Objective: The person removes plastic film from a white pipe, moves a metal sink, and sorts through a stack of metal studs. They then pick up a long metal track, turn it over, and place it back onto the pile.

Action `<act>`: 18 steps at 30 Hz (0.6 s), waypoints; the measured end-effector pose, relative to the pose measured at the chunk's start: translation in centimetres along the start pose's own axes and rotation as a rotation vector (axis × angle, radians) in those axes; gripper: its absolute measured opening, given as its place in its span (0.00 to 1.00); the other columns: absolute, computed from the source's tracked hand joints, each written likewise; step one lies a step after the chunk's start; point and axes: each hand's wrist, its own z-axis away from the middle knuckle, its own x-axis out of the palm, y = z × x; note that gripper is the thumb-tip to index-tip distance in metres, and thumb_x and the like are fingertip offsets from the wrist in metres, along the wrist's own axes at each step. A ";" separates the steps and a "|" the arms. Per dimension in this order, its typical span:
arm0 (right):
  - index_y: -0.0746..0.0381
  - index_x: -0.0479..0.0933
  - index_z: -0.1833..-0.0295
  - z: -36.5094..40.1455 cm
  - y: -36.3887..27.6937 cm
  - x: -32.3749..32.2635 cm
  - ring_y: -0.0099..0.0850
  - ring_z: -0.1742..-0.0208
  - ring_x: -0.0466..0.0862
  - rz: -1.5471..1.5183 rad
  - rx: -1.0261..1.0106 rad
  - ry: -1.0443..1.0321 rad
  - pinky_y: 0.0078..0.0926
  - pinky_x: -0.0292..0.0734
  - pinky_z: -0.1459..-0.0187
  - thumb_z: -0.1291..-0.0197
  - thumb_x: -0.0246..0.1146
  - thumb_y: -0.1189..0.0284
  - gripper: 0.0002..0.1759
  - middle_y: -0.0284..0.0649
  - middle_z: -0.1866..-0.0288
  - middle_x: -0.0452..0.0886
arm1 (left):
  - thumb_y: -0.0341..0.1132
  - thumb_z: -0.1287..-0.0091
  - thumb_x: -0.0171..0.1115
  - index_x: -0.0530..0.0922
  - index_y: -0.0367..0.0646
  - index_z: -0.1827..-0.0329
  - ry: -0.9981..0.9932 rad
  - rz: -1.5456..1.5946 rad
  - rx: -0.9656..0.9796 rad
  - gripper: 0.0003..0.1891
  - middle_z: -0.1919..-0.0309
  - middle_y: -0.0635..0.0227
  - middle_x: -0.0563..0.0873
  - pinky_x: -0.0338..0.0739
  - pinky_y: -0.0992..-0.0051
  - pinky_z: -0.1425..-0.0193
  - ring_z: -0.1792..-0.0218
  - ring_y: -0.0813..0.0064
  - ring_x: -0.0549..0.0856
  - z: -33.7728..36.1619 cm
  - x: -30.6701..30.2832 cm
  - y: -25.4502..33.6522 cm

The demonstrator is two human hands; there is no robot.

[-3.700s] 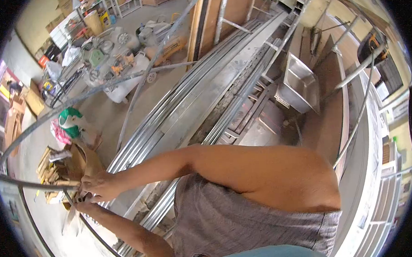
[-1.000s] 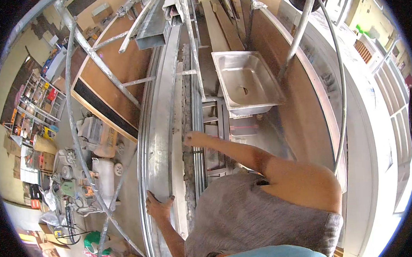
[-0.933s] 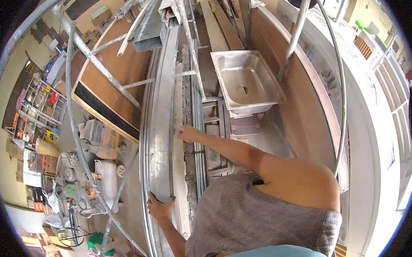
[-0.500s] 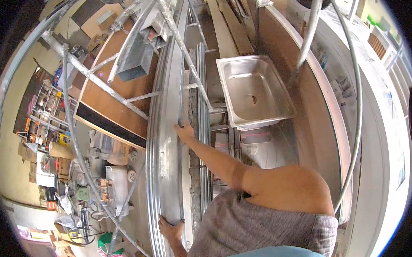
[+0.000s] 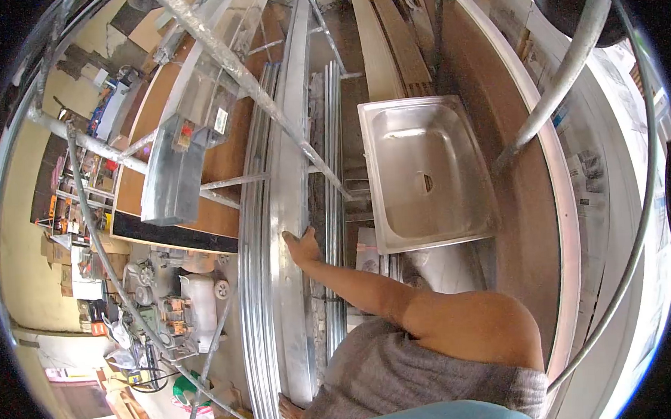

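A long, flat silver metal channel [image 5: 291, 301] runs lengthwise beside thin metal profiles [image 5: 259, 318]. My right hand [image 5: 303, 248] is closed over the channel's right edge, a finger on its face and the thumb apart. Farther down, my left hand [image 5: 290, 411] is at the same channel's edge, mostly cut off by my body; its visible fingers curl at the metal. More narrow metal profiles [image 5: 334, 172] lie to the right of the channel.
A stainless steel sink [image 5: 431, 179] rests to the right beside a brown panel [image 5: 526, 201]. Scaffold tubes [image 5: 228, 61] cross overhead, near a hanging rectangular metal duct [image 5: 173, 175]. A white wheeled container [image 5: 199, 309] and tools stand at the left.
My right hand has shifted down along the channel. My left hand has slid lower and is now largely hidden. The view has shifted, so the sink and duct appear larger.
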 end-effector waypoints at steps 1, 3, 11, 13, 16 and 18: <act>0.77 0.55 0.31 -0.1 -0.3 0.2 0.59 0.44 0.79 0.016 0.019 -0.043 0.47 0.74 0.42 0.47 0.67 0.47 0.53 0.67 0.44 0.77 | 0.70 0.54 0.67 0.54 0.46 0.22 0.006 0.009 -0.030 0.60 0.33 0.51 0.72 0.62 0.57 0.28 0.32 0.45 0.67 0.1 -0.3 0.3; 0.78 0.58 0.33 0.4 -1.1 0.4 0.59 0.46 0.80 -0.046 -0.011 -0.116 0.46 0.74 0.43 0.47 0.67 0.48 0.50 0.66 0.46 0.78 | 0.64 0.58 0.71 0.54 0.44 0.23 -0.061 -0.044 -0.057 0.61 0.35 0.49 0.71 0.62 0.52 0.29 0.33 0.45 0.67 -1.4 -0.7 -0.5; 0.77 0.59 0.35 -0.2 -2.9 4.1 0.59 0.42 0.77 -0.057 0.000 -0.148 0.47 0.72 0.41 0.47 0.67 0.50 0.48 0.66 0.42 0.74 | 0.52 0.65 0.79 0.60 0.37 0.29 0.030 -0.080 0.050 0.58 0.39 0.44 0.69 0.63 0.46 0.32 0.36 0.42 0.68 -7.6 -0.4 -3.0; 0.77 0.58 0.34 -0.5 -2.3 6.0 0.58 0.42 0.77 -0.045 0.003 -0.090 0.47 0.71 0.40 0.47 0.68 0.51 0.49 0.66 0.40 0.73 | 0.51 0.65 0.79 0.60 0.37 0.29 0.109 -0.109 0.119 0.58 0.41 0.45 0.72 0.65 0.47 0.33 0.37 0.43 0.69 -8.6 0.8 -4.4; 0.76 0.58 0.33 -0.6 -1.4 6.1 0.58 0.42 0.77 -0.085 -0.057 -0.024 0.47 0.72 0.41 0.46 0.68 0.49 0.50 0.65 0.40 0.74 | 0.52 0.67 0.80 0.61 0.38 0.29 0.126 -0.071 0.154 0.59 0.43 0.46 0.73 0.65 0.47 0.34 0.39 0.44 0.70 -7.7 0.5 -3.8; 0.76 0.58 0.32 -0.6 -1.1 4.9 0.59 0.42 0.77 -0.088 -0.005 -0.087 0.46 0.72 0.41 0.46 0.68 0.48 0.50 0.65 0.40 0.74 | 0.52 0.68 0.80 0.61 0.38 0.29 0.083 -0.077 0.089 0.59 0.43 0.47 0.73 0.65 0.47 0.33 0.40 0.44 0.71 -6.4 1.2 -4.0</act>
